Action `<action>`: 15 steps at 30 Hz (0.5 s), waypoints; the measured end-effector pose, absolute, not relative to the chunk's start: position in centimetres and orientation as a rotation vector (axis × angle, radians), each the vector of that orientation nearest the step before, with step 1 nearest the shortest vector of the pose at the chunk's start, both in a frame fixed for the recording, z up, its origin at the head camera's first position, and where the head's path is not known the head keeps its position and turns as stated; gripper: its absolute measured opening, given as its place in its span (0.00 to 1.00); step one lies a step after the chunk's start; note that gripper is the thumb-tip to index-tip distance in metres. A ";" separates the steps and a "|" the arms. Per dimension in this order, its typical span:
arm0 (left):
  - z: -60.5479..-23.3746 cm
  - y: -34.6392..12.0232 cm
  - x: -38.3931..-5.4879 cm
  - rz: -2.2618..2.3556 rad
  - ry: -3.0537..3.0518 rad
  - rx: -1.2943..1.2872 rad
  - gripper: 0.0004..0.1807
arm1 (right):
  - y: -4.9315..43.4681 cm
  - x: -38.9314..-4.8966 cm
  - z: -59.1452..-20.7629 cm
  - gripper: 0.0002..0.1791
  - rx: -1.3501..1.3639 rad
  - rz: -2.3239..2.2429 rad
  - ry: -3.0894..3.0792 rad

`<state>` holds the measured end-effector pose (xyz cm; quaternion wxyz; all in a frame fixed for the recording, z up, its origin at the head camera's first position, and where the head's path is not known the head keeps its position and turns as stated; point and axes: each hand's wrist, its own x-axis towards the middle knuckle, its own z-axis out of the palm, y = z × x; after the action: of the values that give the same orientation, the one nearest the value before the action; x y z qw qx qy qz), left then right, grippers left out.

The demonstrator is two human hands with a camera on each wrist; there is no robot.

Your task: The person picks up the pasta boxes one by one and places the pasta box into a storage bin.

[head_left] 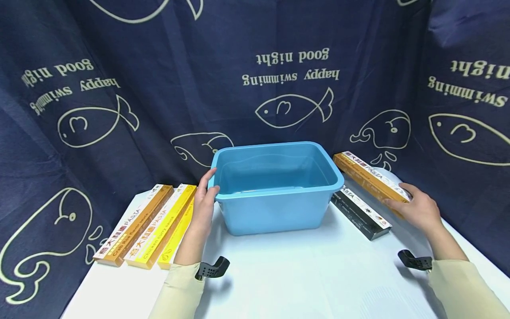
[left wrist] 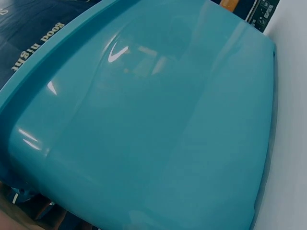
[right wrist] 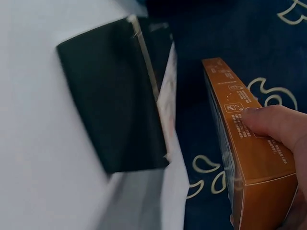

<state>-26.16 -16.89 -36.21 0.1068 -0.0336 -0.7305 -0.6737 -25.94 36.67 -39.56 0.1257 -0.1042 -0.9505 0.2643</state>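
A deep light-blue plastic bin stands upright on the white table; its side fills most of the left wrist view. My left hand holds the bin's left rim, with thumb and fingers at the edge. At the right, my right hand grips the near end of an orange-brown pasta box. This box is tilted and appears raised, and the right wrist view shows the thumb pressed on its printed side. A black pasta box lies on the table between the bin and the right hand.
Left of the bin lie an orange-brown Crab Roe pasta box, a yellow Chicken curry pasta box and another yellow box, partly behind the left arm. A dark blue curtain with fish drawings hangs behind and beside the table.
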 end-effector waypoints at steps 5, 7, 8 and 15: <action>-36.3 -16.9 -26.2 -1.981 -2.153 -0.099 0.30 | 36.0 -25.7 -38.5 0.49 -0.270 0.768 -2.727; -36.3 -16.8 -26.2 -1.978 -2.158 -0.096 0.30 | 35.6 -25.6 -38.1 0.48 -0.261 0.766 -2.707; -36.3 -16.8 -26.2 -1.976 -2.161 -0.095 0.30 | 35.5 -25.6 -37.9 0.48 -0.259 0.771 -2.702; -36.3 -16.8 -26.2 -1.970 -2.160 -0.094 0.30 | 34.7 -25.5 -36.5 0.47 -0.225 0.796 -2.667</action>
<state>-26.17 -16.80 -36.27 0.1081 -0.0319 -0.7341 -0.6696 -25.53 34.67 -36.54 0.1740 -0.0793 -0.9405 0.2808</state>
